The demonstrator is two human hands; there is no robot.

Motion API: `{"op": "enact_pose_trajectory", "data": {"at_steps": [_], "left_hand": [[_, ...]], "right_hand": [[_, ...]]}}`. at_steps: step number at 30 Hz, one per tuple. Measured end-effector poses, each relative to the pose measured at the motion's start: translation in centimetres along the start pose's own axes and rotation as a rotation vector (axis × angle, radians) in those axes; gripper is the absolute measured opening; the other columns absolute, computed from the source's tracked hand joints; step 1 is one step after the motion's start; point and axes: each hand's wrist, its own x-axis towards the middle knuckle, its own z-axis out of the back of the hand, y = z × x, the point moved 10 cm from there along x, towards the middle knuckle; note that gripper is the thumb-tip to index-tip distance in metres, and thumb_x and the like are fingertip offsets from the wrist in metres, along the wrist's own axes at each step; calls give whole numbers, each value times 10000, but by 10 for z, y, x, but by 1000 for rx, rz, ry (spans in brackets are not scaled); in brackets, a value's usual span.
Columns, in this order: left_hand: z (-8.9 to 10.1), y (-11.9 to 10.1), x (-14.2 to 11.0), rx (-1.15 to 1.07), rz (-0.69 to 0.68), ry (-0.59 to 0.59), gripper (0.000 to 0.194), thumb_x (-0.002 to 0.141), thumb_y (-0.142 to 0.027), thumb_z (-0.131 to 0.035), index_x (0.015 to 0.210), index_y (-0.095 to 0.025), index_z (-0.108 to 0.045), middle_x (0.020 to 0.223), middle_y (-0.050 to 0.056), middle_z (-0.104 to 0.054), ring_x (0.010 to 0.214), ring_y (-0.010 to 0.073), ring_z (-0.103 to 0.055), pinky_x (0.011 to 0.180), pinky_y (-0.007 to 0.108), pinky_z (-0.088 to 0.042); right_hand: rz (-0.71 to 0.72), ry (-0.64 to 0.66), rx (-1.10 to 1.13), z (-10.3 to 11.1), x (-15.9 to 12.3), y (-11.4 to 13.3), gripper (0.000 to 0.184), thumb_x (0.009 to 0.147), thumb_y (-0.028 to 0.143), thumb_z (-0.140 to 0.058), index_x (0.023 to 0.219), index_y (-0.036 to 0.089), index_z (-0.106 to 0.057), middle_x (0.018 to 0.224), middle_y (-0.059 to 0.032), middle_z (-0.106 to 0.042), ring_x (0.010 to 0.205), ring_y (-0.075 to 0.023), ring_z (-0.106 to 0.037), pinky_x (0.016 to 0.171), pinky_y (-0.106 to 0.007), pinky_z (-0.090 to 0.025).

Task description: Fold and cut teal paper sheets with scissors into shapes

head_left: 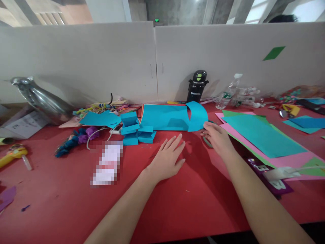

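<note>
My left hand (pixel 167 159) is low over the red table with its fingers spread, and nothing is in it. My right hand (pixel 217 135) is closed, its fingertips at the lower right corner of a curved blue paper piece (pixel 198 116). This piece bends up off the table beside a larger blue paper sheet (pixel 165 117). Under my right fingers shows part of a dark green rounded thing (pixel 208 141), mostly hidden, whose kind I cannot make out. Left of the sheet stand several folded blue paper pieces (pixel 132 130).
On the right lie stacked coloured papers (pixel 264 134) and a white plug-like piece with a cable (pixel 281 173). A black bottle (pixel 196 88) and plastic bottle (pixel 228 93) stand at the back. Leftward are a metal jug (pixel 43 100), purple-blue craft pieces (pixel 76 140) and a yellow glue gun (pixel 15 156).
</note>
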Motion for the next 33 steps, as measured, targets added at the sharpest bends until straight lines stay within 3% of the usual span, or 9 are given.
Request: {"op": "enact_pose_trajectory", "data": {"at_steps": [4,7,13,17,20,22,26,29,33], "left_hand": [[-1,9,-3,-23,48,5,594,987,-363,-477,1548,-218,-349,1679,110,-137,1533,321,-190,1226,554,-229],[0,12,-4,-39,82,-5,611,979,-350,-491,1555,-228,-327,1674,120,-165,1530,323,-197,1218,558,-243],[-1,12,-8,-45,100,26,566,973,-329,-502,1518,-210,-401,1663,140,-210,1524,314,-227,1215,542,-258],[0,11,-9,-48,112,35,545,974,-341,-506,1494,-191,-439,1659,147,-224,1519,308,-248,1215,524,-266],[3,10,-7,-56,120,24,533,982,-341,-490,1490,-190,-445,1660,139,-225,1511,317,-266,1206,523,-285],[4,7,-5,-61,120,27,526,987,-340,-476,1491,-193,-445,1658,137,-235,1504,327,-280,1199,535,-293],[0,3,-5,-71,96,52,510,990,-340,-471,1473,-177,-471,1641,152,-279,1496,331,-297,1194,534,-301],[-1,6,-6,-85,106,49,511,987,-332,-473,1474,-177,-467,1639,144,-287,1484,323,-326,1173,519,-346],[-1,10,-6,-98,126,66,515,982,-324,-477,1474,-176,-462,1645,139,-275,1466,336,-355,1144,532,-387]], "right_hand": [[37,-157,-62,37,14,1,374,724,359,-699,1054,190,-651,962,-73,-693,840,-232,-697,752,-380,-590],[247,-307,-289,53,9,22,464,748,346,-674,1179,179,-632,1268,-146,-596,1021,-278,-653,819,-407,-565],[703,108,-821,-36,-23,40,352,877,304,-572,1205,209,-657,1389,-143,-601,1277,-342,-539,1018,-533,-452],[617,88,-1140,-40,-13,18,388,881,193,-530,1251,219,-647,1499,-137,-510,1365,-400,-440,1039,-660,-351],[506,-129,-1063,-1,4,18,370,859,157,-509,1190,179,-674,1397,-178,-574,1287,-428,-492,996,-679,-368],[518,-112,-872,8,7,21,331,865,168,-495,1136,124,-680,1313,-228,-605,1249,-421,-517,997,-652,-389],[545,245,-787,-37,-9,12,294,939,303,-507,1148,194,-683,1069,-100,-752,937,-236,-706,814,-352,-570],[539,430,-787,-75,-28,4,264,943,327,-530,1110,257,-721,1082,-29,-775,917,-187,-726,795,-275,-574],[471,312,-887,-69,-23,3,275,909,260,-529,1077,227,-744,1097,-90,-774,967,-274,-723,840,-376,-557]]}}
